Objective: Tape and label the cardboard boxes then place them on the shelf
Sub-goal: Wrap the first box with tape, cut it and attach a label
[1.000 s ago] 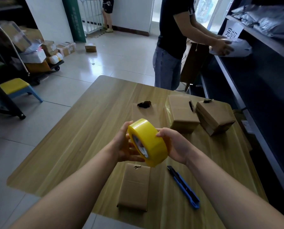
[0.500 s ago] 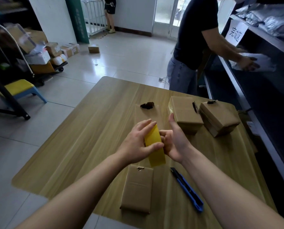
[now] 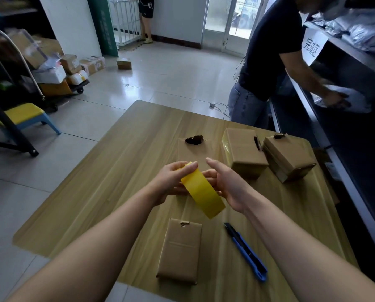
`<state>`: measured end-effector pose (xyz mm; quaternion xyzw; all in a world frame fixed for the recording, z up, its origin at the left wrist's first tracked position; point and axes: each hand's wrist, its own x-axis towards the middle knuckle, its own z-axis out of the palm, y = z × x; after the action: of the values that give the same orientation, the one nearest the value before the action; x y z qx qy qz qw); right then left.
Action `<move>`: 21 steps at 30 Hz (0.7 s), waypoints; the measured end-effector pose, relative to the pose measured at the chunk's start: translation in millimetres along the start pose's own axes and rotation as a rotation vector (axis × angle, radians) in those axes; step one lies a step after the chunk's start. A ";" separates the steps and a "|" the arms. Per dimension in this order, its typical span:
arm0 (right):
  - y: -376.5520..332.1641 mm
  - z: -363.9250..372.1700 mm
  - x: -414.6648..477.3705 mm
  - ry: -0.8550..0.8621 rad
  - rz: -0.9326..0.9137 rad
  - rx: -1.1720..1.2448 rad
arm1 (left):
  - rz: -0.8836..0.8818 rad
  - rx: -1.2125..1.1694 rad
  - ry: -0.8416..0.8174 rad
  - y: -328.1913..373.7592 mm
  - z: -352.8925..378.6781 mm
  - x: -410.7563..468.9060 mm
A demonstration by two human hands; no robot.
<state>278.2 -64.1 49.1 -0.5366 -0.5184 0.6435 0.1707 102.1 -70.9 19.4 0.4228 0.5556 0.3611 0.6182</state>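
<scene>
Your two bare forearms reach out over a light wooden table point(image 3: 108, 192), seen from your head looking down. Between your hands, held above the tabletop, is a wide roll of yellow packing tape point(image 3: 202, 194), tilted so its outer band faces you. Your left hand point(image 3: 170, 182) grips the roll, fingers curled over its upper rim. Your right hand point(image 3: 229, 188) is loosely spread with its fingers nearly straight and its palm against the roll's right side (whether its thumb touches the tape cannot be made out).

Below the roll, near the table's front edge, lies a flat brown cardboard box point(image 3: 180, 251) with a small tear at its far end. Just to its right lies a blue and black utility knife point(image 3: 245, 251), slanting away from you. Beyond your hands lies a second flat brown box point(image 3: 192, 152) with a dark crumpled scrap point(image 3: 194, 140) on its far end. To the right stands a taller brown box with yellow tape on its left side point(image 3: 244, 152), and just beside it another tall brown box point(image 3: 289, 159). A long dark shelf point(image 3: 345, 153) runs along the table's right, where another person in a dark shirt point(image 3: 269, 51) leans over it.
</scene>
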 end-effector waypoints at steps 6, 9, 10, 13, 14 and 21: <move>2.5 -0.8 -4.7 -0.039 -0.084 -0.057 | -0.082 0.207 0.056 1.3 -1.8 2.1; 7.8 1.5 -0.9 0.002 -0.066 0.019 | 0.159 0.515 0.318 0.5 0.7 7.4; 9.6 2.0 1.8 0.018 -0.064 0.038 | 0.283 0.648 0.409 -0.9 1.4 7.9; 9.8 2.2 6.8 0.037 -0.072 0.083 | 0.517 0.803 0.391 -9.5 9.9 1.7; 8.8 2.2 7.4 0.035 -0.082 0.092 | 0.548 0.819 0.366 -13.7 11.7 -1.3; 8.1 9.7 8.7 0.088 -0.095 0.103 | 0.834 0.885 0.502 -30.0 7.8 -9.3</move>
<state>269.4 -65.3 36.6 -0.5297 -0.5017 0.6361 0.2512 108.0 -91.9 -4.6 0.7198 0.5686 0.3957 0.0458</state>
